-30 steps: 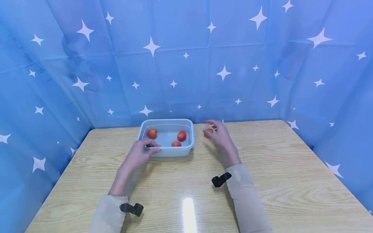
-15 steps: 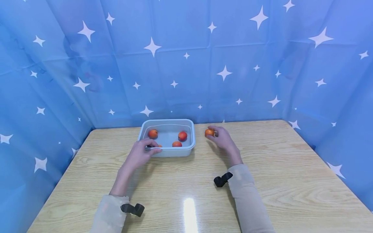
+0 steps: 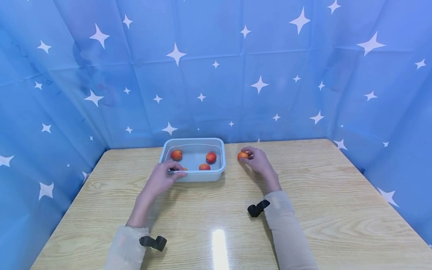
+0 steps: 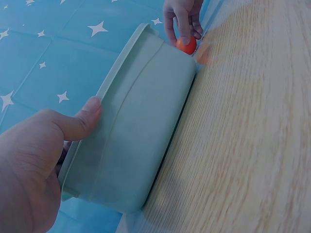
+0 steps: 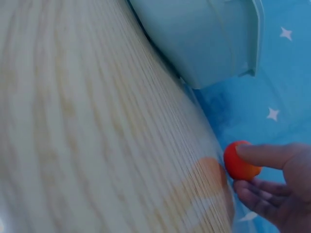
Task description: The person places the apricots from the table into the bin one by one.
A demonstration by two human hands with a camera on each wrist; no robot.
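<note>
A pale blue-grey plastic tub point(image 3: 216, 173) stands at the back of the wooden table and holds several small orange fruits point(image 3: 210, 157). My left hand point(image 3: 165, 176) grips its near left rim, thumb on the outer wall point(image 4: 87, 116). To the right of the tub, my right hand point(image 3: 256, 159) pinches one orange fruit point(image 3: 242, 155) between thumb and fingers, just above the table. The right wrist view shows that fruit point(image 5: 239, 162) at my fingertips point(image 5: 260, 155), with the tub's corner point(image 5: 214, 43) nearby. The left wrist view shows the same fruit point(image 4: 186, 44) past the tub's far end.
A blue star-patterned cloth point(image 3: 216, 75) closes in the table on the back and both sides. The wooden table top point(image 3: 320, 195) stretches wide to the right and toward me. A light glare point(image 3: 218, 243) lies on the near middle.
My right hand has closed its fingers round the orange fruit beside the tub and drawn slightly nearer. The left hand stays on the tub's rim.
</note>
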